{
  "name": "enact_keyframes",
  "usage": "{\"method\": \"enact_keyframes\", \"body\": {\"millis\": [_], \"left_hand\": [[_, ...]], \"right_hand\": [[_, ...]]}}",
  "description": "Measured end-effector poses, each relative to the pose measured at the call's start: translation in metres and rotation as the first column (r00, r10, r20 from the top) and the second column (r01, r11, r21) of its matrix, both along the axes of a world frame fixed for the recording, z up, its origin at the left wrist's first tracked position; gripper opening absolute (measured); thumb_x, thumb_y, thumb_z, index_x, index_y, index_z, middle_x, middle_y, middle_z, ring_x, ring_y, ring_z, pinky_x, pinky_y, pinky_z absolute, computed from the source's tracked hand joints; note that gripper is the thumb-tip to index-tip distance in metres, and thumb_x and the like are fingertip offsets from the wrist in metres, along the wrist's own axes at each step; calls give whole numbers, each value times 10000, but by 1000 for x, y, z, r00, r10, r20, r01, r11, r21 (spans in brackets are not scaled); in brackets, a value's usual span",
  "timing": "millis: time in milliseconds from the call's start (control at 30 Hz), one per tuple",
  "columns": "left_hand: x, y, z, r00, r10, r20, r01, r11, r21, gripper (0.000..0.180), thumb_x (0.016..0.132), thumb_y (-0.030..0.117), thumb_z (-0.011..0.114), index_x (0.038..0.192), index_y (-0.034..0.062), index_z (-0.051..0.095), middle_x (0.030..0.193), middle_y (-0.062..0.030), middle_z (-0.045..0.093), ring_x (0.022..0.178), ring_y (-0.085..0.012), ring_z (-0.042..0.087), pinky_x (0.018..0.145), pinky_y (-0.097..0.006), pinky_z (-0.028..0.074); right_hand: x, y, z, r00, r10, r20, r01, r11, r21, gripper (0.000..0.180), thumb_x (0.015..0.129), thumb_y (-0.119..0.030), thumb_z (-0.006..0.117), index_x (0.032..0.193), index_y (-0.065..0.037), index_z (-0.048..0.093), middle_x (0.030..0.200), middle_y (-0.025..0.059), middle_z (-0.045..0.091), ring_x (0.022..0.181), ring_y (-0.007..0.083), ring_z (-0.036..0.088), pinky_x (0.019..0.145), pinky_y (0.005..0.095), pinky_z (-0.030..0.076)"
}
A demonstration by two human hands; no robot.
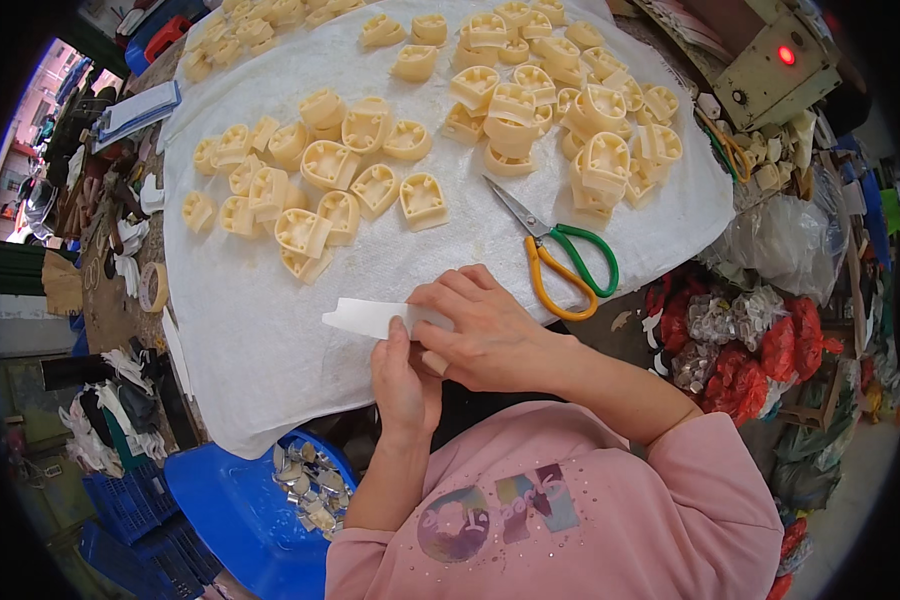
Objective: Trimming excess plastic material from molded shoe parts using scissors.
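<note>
A white strip [363, 317], flat and like paper or thin plastic, is held up over the near edge of the cloth. My left hand [406, 388] pinches its lower edge, thumb upward. From the other side my right hand [495, 335] closes on the strip's right end, its fingers covering that part. A small cream-coloured piece [433, 362] shows between the two hands; what it belongs to is hidden. Scissors [540, 232] with one orange and one green handle lie to the right of my hands, blades partly spread. Beyond are several cream plastic, D-shaped hollow parts [423, 200].
A white cloth [260, 350] covers the table. At lower left stands a blue tub [220, 510] with shiny metal pieces [310, 485]. A tape roll [153, 287] lies at the left edge. Red plastic bags [760, 360] sit at right, below a machine with a red light [786, 55].
</note>
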State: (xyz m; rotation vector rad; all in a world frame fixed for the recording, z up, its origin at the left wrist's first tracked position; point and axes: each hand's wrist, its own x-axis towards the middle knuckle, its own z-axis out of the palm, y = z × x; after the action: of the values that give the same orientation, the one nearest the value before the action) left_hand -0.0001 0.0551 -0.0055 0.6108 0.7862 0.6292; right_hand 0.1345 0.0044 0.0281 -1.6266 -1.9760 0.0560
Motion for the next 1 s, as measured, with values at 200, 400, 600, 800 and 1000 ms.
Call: {"method": "enact_keyframes", "body": {"millis": [200, 400, 600, 800, 1000], "left_hand": [[-13, 15, -2, 982, 24, 187, -60, 980, 191, 456, 1005, 261, 349, 1357, -28, 359, 1016, -142, 607, 817, -180, 597, 658, -293, 478], [-26, 18, 4, 983, 119, 142, -145, 970, 194, 457, 973, 176, 403, 1375, -31, 331, 1005, -153, 614, 813, -190, 603, 659, -290, 479], [-33, 16, 5, 976, 97, 195, -132, 975, 180, 493, 941, 152, 440, 1379, -39, 322, 1032, -160, 610, 848, -192, 601, 723, -306, 484], [-39, 14, 2, 987, 82, 140, -108, 975, 193, 493, 941, 169, 446, 1370, -48, 333, 1034, -165, 606, 848, -197, 603, 729, -305, 486], [-39, 18, 4, 988, 66, 141, -92, 979, 183, 484, 942, 193, 452, 1348, -54, 357, 1042, -163, 601, 852, -199, 602, 741, -309, 484]], "right_hand": [[48, 15, -16, 940, -79, -332, 101, 994, 50, 249, 717, -65, 642, 960, -36, 597, 996, 93, 571, 936, 288, 523, 817, 390, 406], [70, 79, -3, 987, -129, -97, 128, 992, -11, 566, 689, 27, 602, 1240, -79, 529, 1263, 111, 496, 1143, 296, 447, 965, 415, 391], [91, 153, -10, 969, -244, 36, 246, 968, -42, 699, 671, 121, 565, 1306, -160, 494, 1401, 69, 401, 1296, 271, 356, 1041, 388, 372], [112, 183, -10, 960, -1, 280, 53, 982, -179, 696, 681, 172, 531, 1298, -149, 503, 1381, 54, 427, 1267, 267, 392, 1024, 373, 386], [118, 146, 19, 954, -298, -38, 300, 946, 124, 539, 730, 93, 509, 1237, -89, 535, 1110, 126, 556, 1103, 304, 484, 934, 362, 419]]}}
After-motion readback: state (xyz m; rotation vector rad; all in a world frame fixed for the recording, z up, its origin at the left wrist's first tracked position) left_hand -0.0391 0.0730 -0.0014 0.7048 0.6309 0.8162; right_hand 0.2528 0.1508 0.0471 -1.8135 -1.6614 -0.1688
